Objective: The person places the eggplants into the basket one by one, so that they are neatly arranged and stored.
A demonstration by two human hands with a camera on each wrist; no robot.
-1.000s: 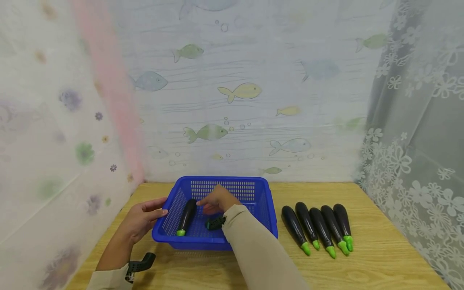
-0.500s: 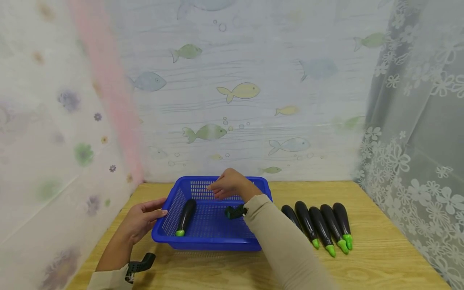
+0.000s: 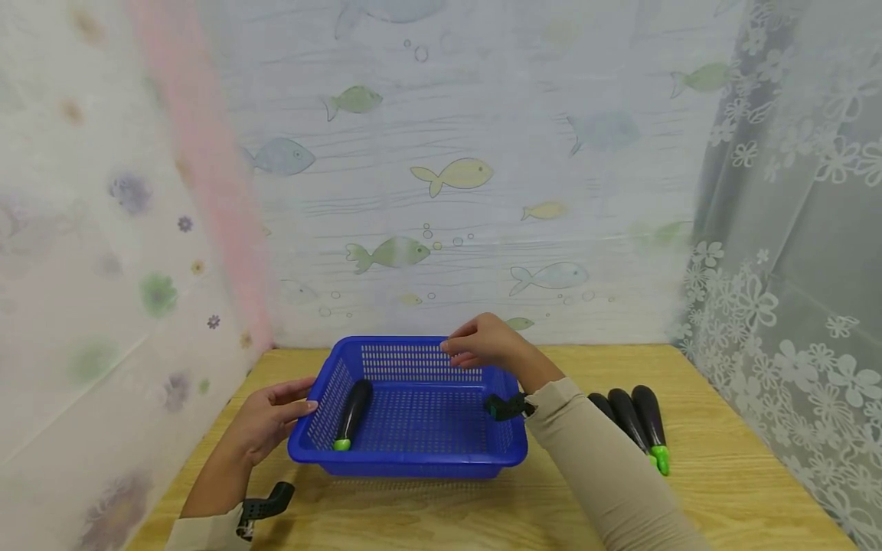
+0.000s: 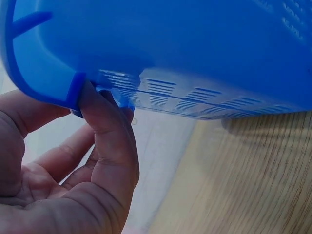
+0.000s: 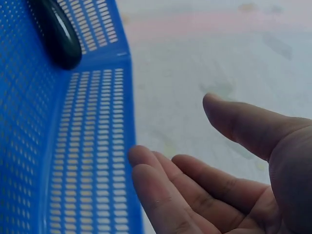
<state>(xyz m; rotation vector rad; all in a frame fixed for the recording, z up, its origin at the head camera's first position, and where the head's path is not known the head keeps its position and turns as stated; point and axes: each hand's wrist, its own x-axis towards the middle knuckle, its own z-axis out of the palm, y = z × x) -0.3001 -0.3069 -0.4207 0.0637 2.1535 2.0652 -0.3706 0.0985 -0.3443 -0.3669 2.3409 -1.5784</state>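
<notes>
A blue plastic basket point(image 3: 413, 458) with slotted walls stands on the wooden table. One dark eggplant point(image 3: 354, 409) with a green stem end lies inside along its left wall. My left hand point(image 3: 267, 419) pinches the basket's left rim, thumb and fingers on either side of it in the left wrist view. Above the basket's back right corner hovers my right hand point(image 3: 491, 342), holding nothing. In the right wrist view its thumb point(image 5: 243, 119) is spread apart from the loosely bent fingers. To the right lie several more eggplants point(image 3: 648, 421), partly hidden behind the right sleeve.
Wood-grain table point(image 3: 730, 467) extends around the basket. Behind it hangs a fish-patterned sheet point(image 3: 620, 199), with a flowered sheet point(image 3: 103, 268) at left and a lace curtain point(image 3: 779, 306) at right. A black wrist mount point(image 3: 506, 407) juts from the right cuff.
My right hand has let go of the eggplant in the basket, risen, and moved right toward the back right corner. The left hand has stayed on the rim.
</notes>
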